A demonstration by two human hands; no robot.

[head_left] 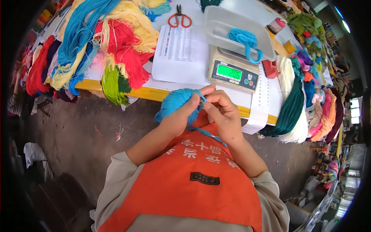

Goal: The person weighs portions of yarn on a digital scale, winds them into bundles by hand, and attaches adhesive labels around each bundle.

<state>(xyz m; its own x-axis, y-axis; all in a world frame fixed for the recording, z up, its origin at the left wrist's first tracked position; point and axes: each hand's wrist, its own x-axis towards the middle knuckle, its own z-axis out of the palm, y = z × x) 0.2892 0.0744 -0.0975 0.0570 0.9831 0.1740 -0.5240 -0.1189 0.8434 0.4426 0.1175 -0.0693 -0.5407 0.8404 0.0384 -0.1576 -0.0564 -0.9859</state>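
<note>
The ball of blue yarn (173, 102) sits at the middle of the frame, just in front of the table's yellow edge (148, 94) and above the orange apron (201, 166). The left hand (178, 119) is clamped on it, thumb across the near side and fingers partly hidden behind — a hold that seems meant to steady the ball. The right hand (225, 114) has thumb and forefinger brought together on a blue strand (202, 96) beside it, a pinch suited to something so thin; the exact contact is hard to make out.

At upper right, the scale (235, 71) faces the person, presumably so its green display (228, 72) can be read. A clear tray (217, 27) rests on it, probably to keep the loose blue yarn (244, 38) together. The scissors (179, 19), upper centre, lie with handles toward the person — likely for easy reach
</note>
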